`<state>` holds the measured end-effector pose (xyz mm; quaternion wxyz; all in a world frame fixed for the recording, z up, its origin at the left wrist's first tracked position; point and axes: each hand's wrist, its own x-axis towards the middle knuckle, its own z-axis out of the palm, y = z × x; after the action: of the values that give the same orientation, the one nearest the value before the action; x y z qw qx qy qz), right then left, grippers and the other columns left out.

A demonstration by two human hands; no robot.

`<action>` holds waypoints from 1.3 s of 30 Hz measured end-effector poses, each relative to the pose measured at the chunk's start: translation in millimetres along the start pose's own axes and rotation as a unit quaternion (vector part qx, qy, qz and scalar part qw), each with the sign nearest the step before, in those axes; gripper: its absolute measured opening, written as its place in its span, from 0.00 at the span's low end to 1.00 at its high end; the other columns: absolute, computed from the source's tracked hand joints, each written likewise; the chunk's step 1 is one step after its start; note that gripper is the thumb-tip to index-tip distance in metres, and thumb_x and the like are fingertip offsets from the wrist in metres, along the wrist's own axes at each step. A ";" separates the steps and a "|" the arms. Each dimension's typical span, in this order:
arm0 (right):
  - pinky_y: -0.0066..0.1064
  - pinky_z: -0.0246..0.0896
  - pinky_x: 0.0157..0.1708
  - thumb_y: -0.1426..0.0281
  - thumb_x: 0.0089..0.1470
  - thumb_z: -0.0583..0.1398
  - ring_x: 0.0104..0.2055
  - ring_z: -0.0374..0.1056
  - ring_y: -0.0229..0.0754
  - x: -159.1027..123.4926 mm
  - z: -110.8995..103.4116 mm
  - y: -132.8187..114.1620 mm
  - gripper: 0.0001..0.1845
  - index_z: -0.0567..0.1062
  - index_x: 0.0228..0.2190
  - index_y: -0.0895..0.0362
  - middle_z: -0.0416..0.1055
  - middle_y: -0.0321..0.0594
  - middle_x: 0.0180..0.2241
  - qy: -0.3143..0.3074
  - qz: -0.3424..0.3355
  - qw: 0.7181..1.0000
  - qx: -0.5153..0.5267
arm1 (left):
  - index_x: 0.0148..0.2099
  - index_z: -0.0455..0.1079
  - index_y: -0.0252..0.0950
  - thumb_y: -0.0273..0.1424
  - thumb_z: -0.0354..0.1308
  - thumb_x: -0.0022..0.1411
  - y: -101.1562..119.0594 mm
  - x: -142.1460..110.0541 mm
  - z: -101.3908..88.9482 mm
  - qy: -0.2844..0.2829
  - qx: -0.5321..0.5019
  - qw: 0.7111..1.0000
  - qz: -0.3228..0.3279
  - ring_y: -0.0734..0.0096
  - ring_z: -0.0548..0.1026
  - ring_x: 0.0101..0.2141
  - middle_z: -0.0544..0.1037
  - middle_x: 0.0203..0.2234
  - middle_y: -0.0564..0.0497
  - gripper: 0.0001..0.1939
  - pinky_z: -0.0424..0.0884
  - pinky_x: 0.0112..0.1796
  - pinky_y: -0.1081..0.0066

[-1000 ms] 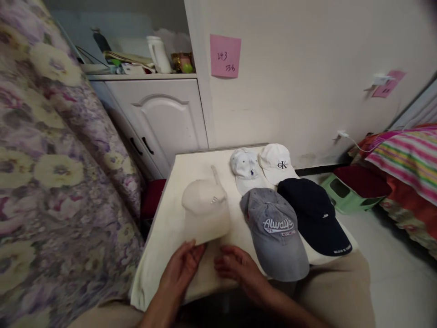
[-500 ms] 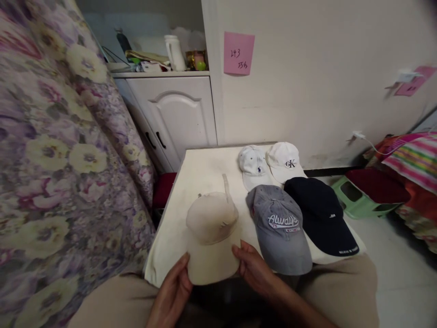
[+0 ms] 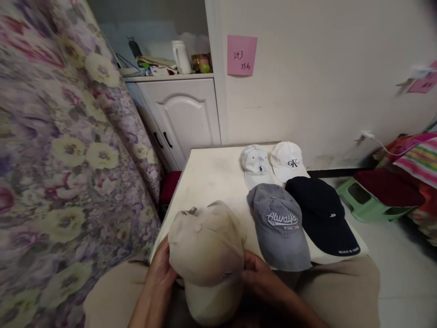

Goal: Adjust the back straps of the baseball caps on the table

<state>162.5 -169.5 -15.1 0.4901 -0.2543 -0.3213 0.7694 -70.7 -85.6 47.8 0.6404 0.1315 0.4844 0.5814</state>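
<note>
Beige cap (image 3: 208, 255) sits between both hands at the near edge of the worktop (image 3: 211, 173), crown upward, brim pointing toward the wearer and reaching out over the lap. Left hand (image 3: 162, 264) holds the cap's left side; its fingers grip there, their tips partly hidden by the fabric. Right hand (image 3: 257, 275) grips the opposite side, fingers closed on the lower edge close to the brim. A metal buckle (image 3: 193, 210) shows at the far left of the crown.

Four more caps lie on the right part of the worktop, brims toward the near side. Gray cap (image 3: 280, 228), lettered "Always", is nearest the right hand. Navy cap (image 3: 317, 205) touches it on the right, small light text along the brim edge. Behind them: pale cap (image 3: 254, 161) with a small dark blue emblem, and white cap (image 3: 285, 159) with dark "CK" letters, side by side.

Pink note (image 3: 242, 55) on the wall. Floral curtain (image 3: 68, 182) at left. Green stool (image 3: 387, 189), red seat, on the floor at right.
</note>
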 end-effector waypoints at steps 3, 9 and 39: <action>0.35 0.66 0.42 0.55 0.44 0.70 0.38 0.73 0.45 2.7 4.4 -16.2 0.23 0.78 0.38 0.56 0.78 0.41 0.35 0.062 -0.026 0.996 0.053 | 0.33 0.75 0.38 0.24 0.68 0.49 4.5 -18.0 11.5 -0.030 0.028 0.999 0.014 0.49 0.81 0.42 0.83 0.27 0.48 0.08 0.79 0.40 0.63; 0.34 0.67 0.37 0.58 0.49 0.68 0.34 0.74 0.45 16.9 18.6 -56.8 0.22 0.76 0.42 0.58 0.79 0.42 0.34 0.065 -0.060 0.994 0.064 | 0.35 0.75 0.36 0.30 0.73 0.43 16.3 -50.7 26.1 -0.092 0.066 0.992 0.061 0.55 0.81 0.34 0.81 0.26 0.51 0.15 0.79 0.33 0.69; 0.24 0.60 0.26 0.64 0.50 0.69 0.27 0.64 0.34 -2.1 28.3 -132.4 0.13 0.74 0.35 0.56 0.71 0.35 0.30 -0.095 -0.052 0.965 -0.238 | 0.36 0.77 0.39 0.38 0.64 0.57 52.3 -108.6 63.8 -0.215 0.506 0.787 0.280 0.70 0.68 0.24 0.76 0.25 0.52 0.08 0.63 0.23 0.78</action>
<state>221.6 -136.9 102.4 0.4221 -0.2722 -0.5533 0.6645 -37.8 -140.0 168.4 0.3790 0.6883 0.5008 0.3631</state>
